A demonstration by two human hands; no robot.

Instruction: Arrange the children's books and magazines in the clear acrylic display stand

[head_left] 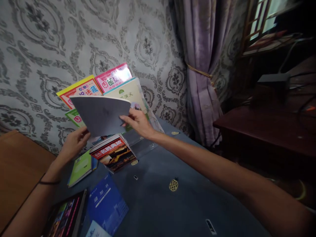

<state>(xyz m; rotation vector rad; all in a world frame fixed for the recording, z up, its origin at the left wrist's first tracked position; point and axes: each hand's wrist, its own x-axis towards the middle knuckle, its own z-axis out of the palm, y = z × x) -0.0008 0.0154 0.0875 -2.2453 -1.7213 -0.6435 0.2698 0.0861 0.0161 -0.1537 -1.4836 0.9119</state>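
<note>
A thin book with a plain grey face is held up and tilted, in front of several upright books. My right hand grips its right edge, thumb on the grey face. At its lower left corner, my left hand is closed with bent fingers around the edge. Behind it stand a yellow-and-red picture book, a pink-topped picture book and a cream book. Just below the held book is a stack topped by a red and dark book with a building on its cover.
A green book lies left of the stack. Nearer are a blue booklet and a dark, thick book. The dark blue cloth has pineapple prints. A purple curtain hangs by the wall, beside a dark red table.
</note>
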